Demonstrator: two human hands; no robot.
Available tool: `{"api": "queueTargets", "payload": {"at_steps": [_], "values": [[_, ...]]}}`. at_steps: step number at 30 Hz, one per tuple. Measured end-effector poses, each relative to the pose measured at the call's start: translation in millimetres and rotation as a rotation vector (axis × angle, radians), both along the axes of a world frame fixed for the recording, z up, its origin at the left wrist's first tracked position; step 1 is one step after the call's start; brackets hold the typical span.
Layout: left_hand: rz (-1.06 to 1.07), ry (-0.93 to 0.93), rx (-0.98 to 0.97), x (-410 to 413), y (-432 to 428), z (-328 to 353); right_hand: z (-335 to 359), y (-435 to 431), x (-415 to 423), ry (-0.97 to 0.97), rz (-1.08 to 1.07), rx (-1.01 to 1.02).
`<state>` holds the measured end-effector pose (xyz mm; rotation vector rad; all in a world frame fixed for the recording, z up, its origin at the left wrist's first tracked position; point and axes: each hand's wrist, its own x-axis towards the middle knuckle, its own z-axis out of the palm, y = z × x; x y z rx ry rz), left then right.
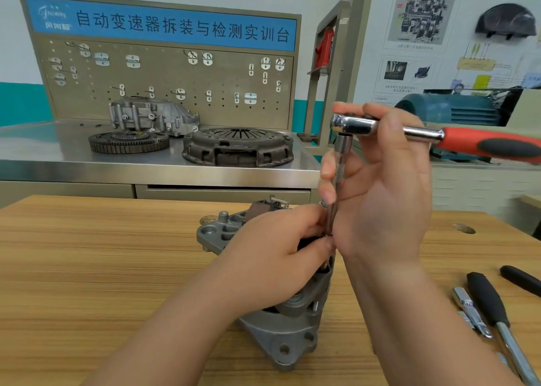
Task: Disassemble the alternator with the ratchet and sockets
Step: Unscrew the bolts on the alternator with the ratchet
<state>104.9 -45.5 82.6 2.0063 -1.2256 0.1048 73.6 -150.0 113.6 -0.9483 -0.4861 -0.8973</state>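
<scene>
On wooden table [102, 253], centre: alternator [287, 336], cast metal housing, judged heavy, rigid, unlikely to slip; hold by body; left hand [272, 256] grips its top; right hand [380, 198] clasps ratchet [360, 126] head and upright extension bar [341, 163], lower end hidden between hands.

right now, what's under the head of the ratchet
A long socket extension hangs from the ratchet head down toward the alternator. Its lower end and any bolt it meets are covered by the left hand and right hand.
</scene>
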Motion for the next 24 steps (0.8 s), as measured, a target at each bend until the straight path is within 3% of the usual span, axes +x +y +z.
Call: {"api": "queueTargets", "payload": {"at_steps": [5,9,11,15,17,19,24], "values": [[-0.016,0.021,-0.043,3,3,-2,4,-6,5,0.116,0.299,0.053],[-0.052,0.106,-0.079,9,6,-5,4,-11,8,0.141,0.331,0.022],[-0.052,0.111,-0.085,10,6,-6,2,-14,8,0.087,0.206,-0.027],[-0.028,0.112,-0.107,9,3,-8,-2,-15,1,-0.149,-0.442,-0.341],[-0.019,0.104,-0.106,8,1,-8,-5,-14,0,-0.204,-0.588,-0.445],[-0.015,0.078,-0.117,8,1,-8,-3,-12,-1,-0.11,-0.417,-0.315],[-0.028,-0.016,-0.14,8,2,-9,5,-13,1,0.171,0.318,0.023]]}}
